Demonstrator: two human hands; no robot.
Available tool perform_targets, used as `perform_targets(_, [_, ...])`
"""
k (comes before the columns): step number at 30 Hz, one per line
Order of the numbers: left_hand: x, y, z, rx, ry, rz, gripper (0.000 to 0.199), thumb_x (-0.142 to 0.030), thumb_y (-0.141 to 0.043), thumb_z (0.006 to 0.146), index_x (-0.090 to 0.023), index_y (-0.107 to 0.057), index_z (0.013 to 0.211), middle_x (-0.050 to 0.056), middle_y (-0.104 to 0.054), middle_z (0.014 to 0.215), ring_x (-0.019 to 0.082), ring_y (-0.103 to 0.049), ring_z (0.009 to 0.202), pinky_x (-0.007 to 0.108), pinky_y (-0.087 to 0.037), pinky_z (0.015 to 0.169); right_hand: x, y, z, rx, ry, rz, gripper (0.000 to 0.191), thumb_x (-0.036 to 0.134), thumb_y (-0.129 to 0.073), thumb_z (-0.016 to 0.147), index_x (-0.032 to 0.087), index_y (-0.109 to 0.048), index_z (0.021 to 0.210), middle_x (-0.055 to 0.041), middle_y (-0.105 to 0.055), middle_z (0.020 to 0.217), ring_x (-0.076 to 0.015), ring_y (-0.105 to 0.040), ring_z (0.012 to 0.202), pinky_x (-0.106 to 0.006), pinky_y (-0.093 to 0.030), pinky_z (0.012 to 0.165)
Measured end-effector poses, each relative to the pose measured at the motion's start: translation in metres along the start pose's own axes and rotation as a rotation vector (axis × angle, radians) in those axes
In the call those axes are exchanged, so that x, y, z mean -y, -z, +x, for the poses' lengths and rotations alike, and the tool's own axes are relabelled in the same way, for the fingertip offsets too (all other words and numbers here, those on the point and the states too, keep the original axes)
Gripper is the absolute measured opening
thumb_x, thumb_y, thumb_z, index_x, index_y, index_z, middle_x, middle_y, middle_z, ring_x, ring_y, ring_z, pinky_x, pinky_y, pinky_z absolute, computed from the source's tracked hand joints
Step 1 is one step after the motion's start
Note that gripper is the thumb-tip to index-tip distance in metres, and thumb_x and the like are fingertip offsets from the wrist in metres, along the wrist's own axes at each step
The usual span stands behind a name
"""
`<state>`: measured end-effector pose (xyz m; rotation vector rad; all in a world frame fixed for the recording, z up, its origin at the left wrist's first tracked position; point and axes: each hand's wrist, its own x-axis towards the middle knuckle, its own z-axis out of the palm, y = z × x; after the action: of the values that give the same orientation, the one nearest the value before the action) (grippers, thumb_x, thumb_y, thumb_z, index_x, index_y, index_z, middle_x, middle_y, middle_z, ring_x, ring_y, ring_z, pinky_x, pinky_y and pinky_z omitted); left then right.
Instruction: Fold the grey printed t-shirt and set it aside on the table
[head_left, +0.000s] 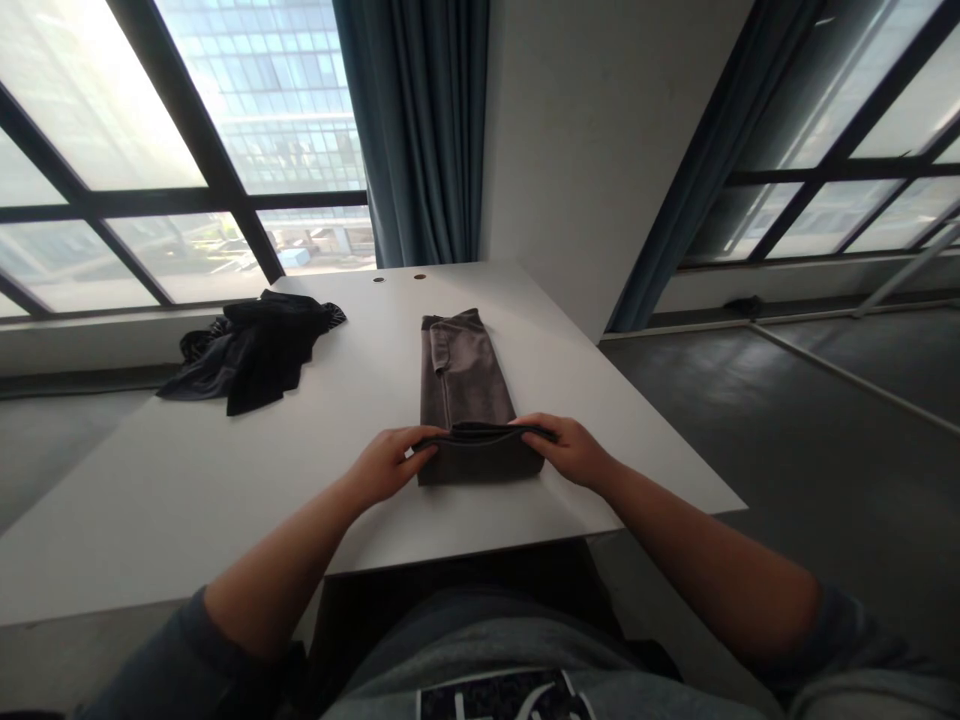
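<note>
Grey velour garment [465,400]: folded into a long, narrow strip, lying lengthwise in the middle of the table at 12 o'clock from the person. A seam runs along it, and the near end is doubled over. The top layer is lifted a bit there, so it gapes like a shallow pocket, too shadowy inside to make out much.

Left hand [386,465]: at the near end of the fold, on the 11 o'clock side. The fingers [424,441] and thumb look pressed together, pinching the fold's edge.

Right hand [570,450]: doing the same thing at the opposite corner, around 1 o'clock. Its fingers [529,425] are clamped on that edge too, so the two hands are just a short gap apart across the fabric.

Black cloth [251,350]: a crumpled heap with a stripy bit at one end, sitting at 10 o'clock, well apart from the hands.

White table [150,510]: plain smooth top, with two small round grommets [399,278] near the far edge at 12 o'clock.

Teal curtain [420,120]: hanging at 12 o'clock beside a big gridded window [97,200] at 11 o'clock, with bright buildings outside.
</note>
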<state>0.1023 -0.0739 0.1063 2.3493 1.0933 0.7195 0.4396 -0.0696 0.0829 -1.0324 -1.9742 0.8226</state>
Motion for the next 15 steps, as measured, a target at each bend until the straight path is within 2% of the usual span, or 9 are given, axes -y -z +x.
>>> perform_targets(4, [0.023, 0.006, 0.035, -0.028, 0.070, -0.042, 0.033, -0.039, -0.056, 0.100, -0.024, -0.074, 0.122, 0.003, -0.080, 0.114, 0.022, -0.074, 0.100, 0.033, -0.057, 0.092, -0.023, 0.005, 0.042, -0.047, -0.048, 0.043, 0.031, 0.039, -0.063, 0.095, 0.024, -0.077, 0.120, -0.0055, -0.078, 0.117, -0.0257, -0.073, 0.110, -0.042, -0.056, 0.103])
perform_targets(9, [0.066, -0.003, 0.065, -0.040, 0.160, -0.132, 0.029, -0.043, -0.060, 0.094, -0.025, -0.076, 0.111, 0.002, -0.081, 0.106, 0.022, -0.074, 0.092, 0.034, -0.057, 0.086, -0.061, 0.002, 0.087, -0.011, -0.104, 0.032, 0.030, 0.036, -0.064, 0.093, 0.024, -0.078, 0.118, -0.0050, -0.079, 0.117, -0.0243, -0.073, 0.107, -0.039, -0.056, 0.098])
perform_targets(12, [0.089, -0.014, 0.076, -0.022, 0.204, -0.149, 0.027, -0.042, -0.060, 0.093, -0.025, -0.075, 0.108, 0.002, -0.080, 0.102, 0.023, -0.074, 0.091, 0.034, -0.057, 0.083, -0.081, -0.004, 0.101, 0.058, -0.142, -0.044, 0.027, 0.030, -0.063, 0.094, 0.024, -0.078, 0.116, -0.0038, -0.079, 0.115, -0.0236, -0.073, 0.106, -0.038, -0.055, 0.097])
perform_targets(15, [0.106, -0.027, 0.079, -0.030, 0.263, -0.038, 0.025, -0.038, -0.061, 0.092, -0.025, -0.075, 0.108, 0.003, -0.080, 0.101, 0.025, -0.074, 0.092, 0.036, -0.056, 0.083, -0.097, -0.011, 0.104, 0.083, -0.151, -0.161, 0.024, 0.027, -0.065, 0.093, 0.025, -0.078, 0.113, -0.0038, -0.079, 0.114, -0.0238, -0.074, 0.104, -0.038, -0.055, 0.097])
